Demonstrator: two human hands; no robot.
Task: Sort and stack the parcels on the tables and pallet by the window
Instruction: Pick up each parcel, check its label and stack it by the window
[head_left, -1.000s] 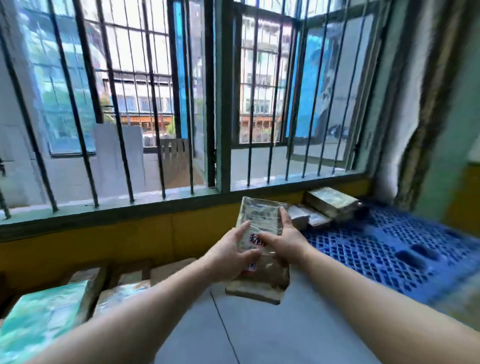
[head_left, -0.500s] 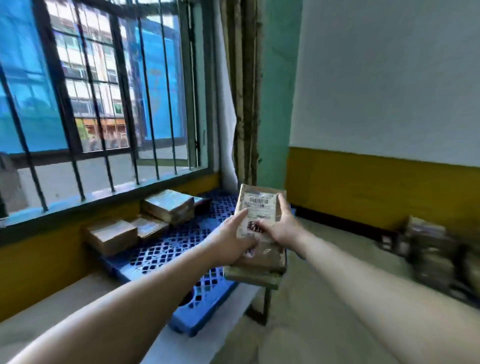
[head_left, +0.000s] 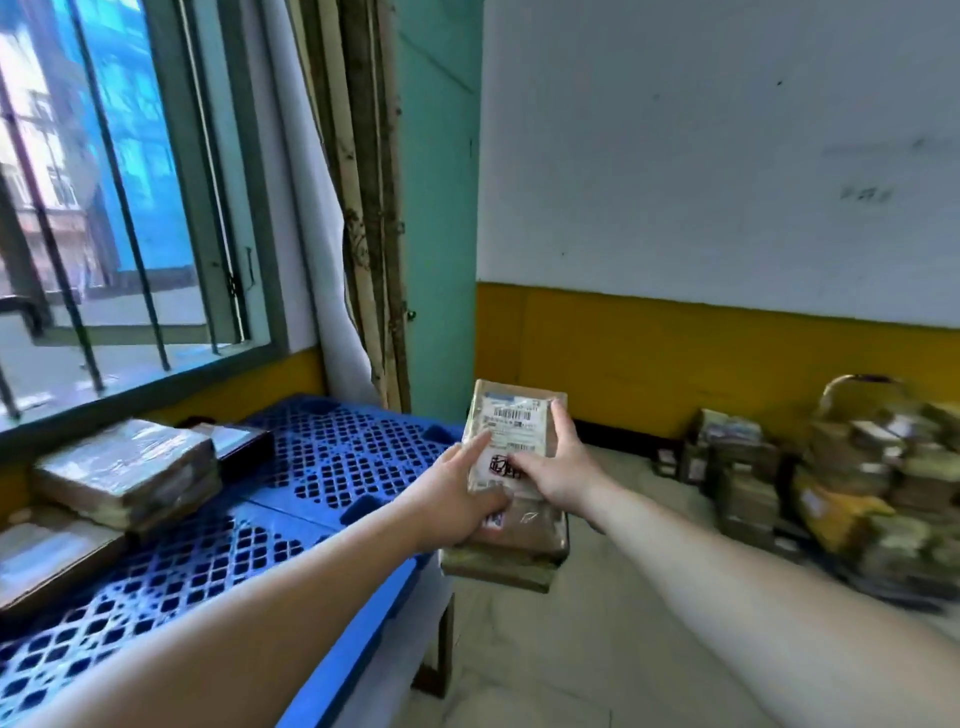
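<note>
I hold a brown taped parcel (head_left: 514, 525) with a white barcode label upright in front of me, past the right end of the blue pallet (head_left: 332, 467). My left hand (head_left: 457, 493) grips its left edge from below, thumb on the label. My right hand (head_left: 556, 467) holds its right edge, fingers behind. On the pallet's left lie a stack of wrapped parcels (head_left: 124, 473), a dark flat parcel (head_left: 236, 444) and a flat box (head_left: 47, 561).
The pallet lies on a white table (head_left: 405, 623) under the barred window (head_left: 104, 208). A heap of parcels (head_left: 841, 483) with a yellow bag sits on the floor by the yellow-and-white wall at right. Bare concrete floor lies between.
My view has swung right, from the window to the pallet's end and the wall. The parcel stays in both hands; the floor heap has come into view.
</note>
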